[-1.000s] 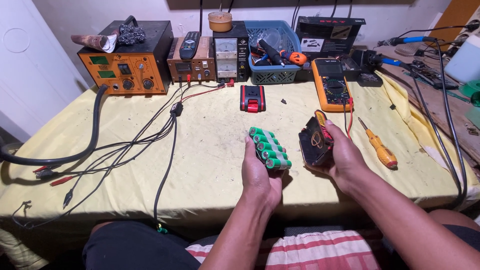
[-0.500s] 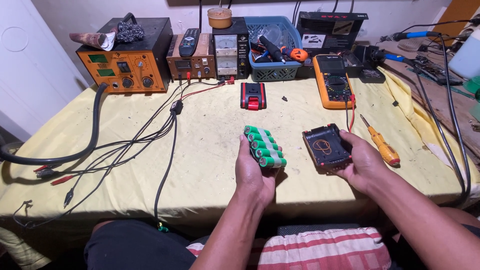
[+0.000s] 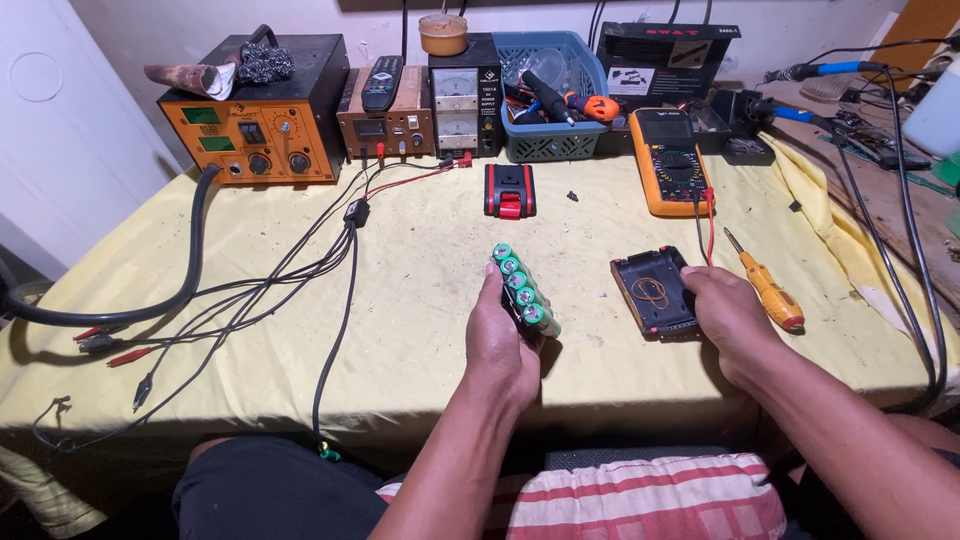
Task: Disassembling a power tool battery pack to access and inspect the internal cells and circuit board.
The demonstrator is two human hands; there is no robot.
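Near the centre of the frame the left hand (image 3: 503, 345) is clenched around a pack of green cylindrical battery cells (image 3: 526, 291), holding it lifted above the yellow cloth-covered tabletop (image 3: 420, 300), the row of round cell ends turned up toward the camera. To the right of centre the right hand (image 3: 732, 318) rests on the near right corner of an open black plastic battery casing (image 3: 654, 292), which lies flat on the tabletop with its hollow side up and a thin loop of wire inside; the fingers grip its edge. The pack and the casing are apart, with bare cloth between them.

Just right of the casing lies a screwdriver with a yellow and orange handle (image 3: 766, 284). Above it, in the upper right of the frame, sits a yellow digital multimeter (image 3: 669, 160) with red and black leads running down toward the casing. Above the centre a small black and red casing part (image 3: 510, 190) lies alone on the cloth. Along the top edge stand an orange-fronted black bench unit (image 3: 255, 125) at upper left, a brown box with a remote on top (image 3: 385, 115), an analogue power supply with two dials (image 3: 462, 105) and a blue plastic basket of tools (image 3: 555, 95). Black cables and clip leads (image 3: 330, 270) trail across the left half of the tabletop
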